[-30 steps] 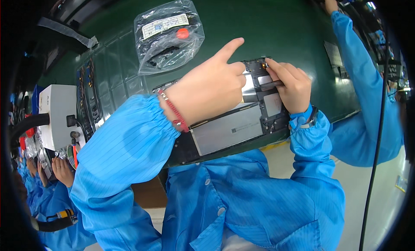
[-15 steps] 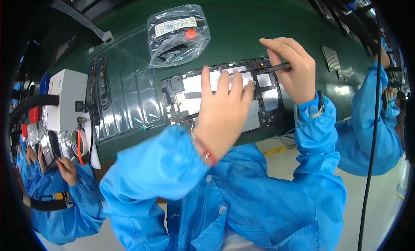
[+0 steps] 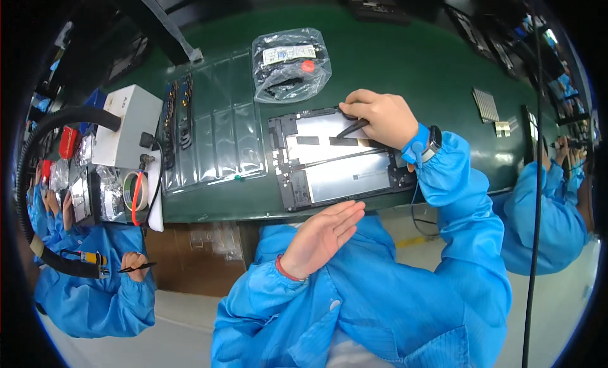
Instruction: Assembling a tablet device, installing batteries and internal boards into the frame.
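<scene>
An opened tablet housing (image 3: 285, 152), black-rimmed with large silver panels inside, lies on the green bench in front of me. My right hand (image 3: 384, 120) is closed around black tweezers (image 3: 352, 128), whose tip points down at the upper silver panel. That hand hides the housing's far right corner. My left hand (image 3: 323, 238) is just off the near edge of the bench, fingers stretched out and palm turned sideways, with nothing in it.
Left of the housing lies a clear plastic tray (image 3: 221, 137) with dark circuit strips (image 3: 185, 111). Behind stands a clear bag of black parts (image 3: 291, 73). A white box (image 3: 130, 124) with a black hose is farther left. Co-workers in blue sit on both sides.
My left hand has drawn back from over the housing toward my body. My right hand has moved left over the silver panel with the tweezers. The view has shifted.
</scene>
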Motion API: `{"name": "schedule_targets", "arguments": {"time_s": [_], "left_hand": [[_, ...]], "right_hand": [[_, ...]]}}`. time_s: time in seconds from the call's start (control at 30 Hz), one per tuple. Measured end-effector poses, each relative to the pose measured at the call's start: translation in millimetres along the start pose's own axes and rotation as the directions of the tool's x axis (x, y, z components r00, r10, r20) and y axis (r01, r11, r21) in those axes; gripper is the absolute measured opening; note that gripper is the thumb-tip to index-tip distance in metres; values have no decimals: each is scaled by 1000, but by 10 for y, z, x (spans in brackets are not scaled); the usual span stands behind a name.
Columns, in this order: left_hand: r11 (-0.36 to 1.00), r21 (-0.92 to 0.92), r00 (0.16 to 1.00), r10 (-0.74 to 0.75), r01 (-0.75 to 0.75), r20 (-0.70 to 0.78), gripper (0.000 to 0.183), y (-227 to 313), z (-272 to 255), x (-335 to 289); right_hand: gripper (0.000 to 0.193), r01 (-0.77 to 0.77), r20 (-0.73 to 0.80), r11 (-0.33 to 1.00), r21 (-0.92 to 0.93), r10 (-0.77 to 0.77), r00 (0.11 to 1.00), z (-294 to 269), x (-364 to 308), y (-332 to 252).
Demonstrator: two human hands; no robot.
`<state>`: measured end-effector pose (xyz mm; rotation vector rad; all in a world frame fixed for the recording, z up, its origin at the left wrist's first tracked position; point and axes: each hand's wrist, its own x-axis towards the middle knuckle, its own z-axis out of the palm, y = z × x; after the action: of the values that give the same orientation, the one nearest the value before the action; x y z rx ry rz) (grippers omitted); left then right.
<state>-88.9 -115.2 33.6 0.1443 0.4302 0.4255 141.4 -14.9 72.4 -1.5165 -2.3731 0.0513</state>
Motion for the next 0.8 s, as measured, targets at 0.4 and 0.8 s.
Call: {"name": "schedule_targets", "arguments": {"time_s": [0.4, 0.8], "left_hand": [[765, 562, 905, 421, -314, -67, 29, -219, 397, 336], [-528, 681, 438, 522, -508, 732, 76, 118, 1355, 193]], "right_hand": [[34, -111, 255, 974, 197, 58, 965, -302, -32, -58], [32, 169, -434, 498, 851, 482, 761, -667, -293, -359]]}}
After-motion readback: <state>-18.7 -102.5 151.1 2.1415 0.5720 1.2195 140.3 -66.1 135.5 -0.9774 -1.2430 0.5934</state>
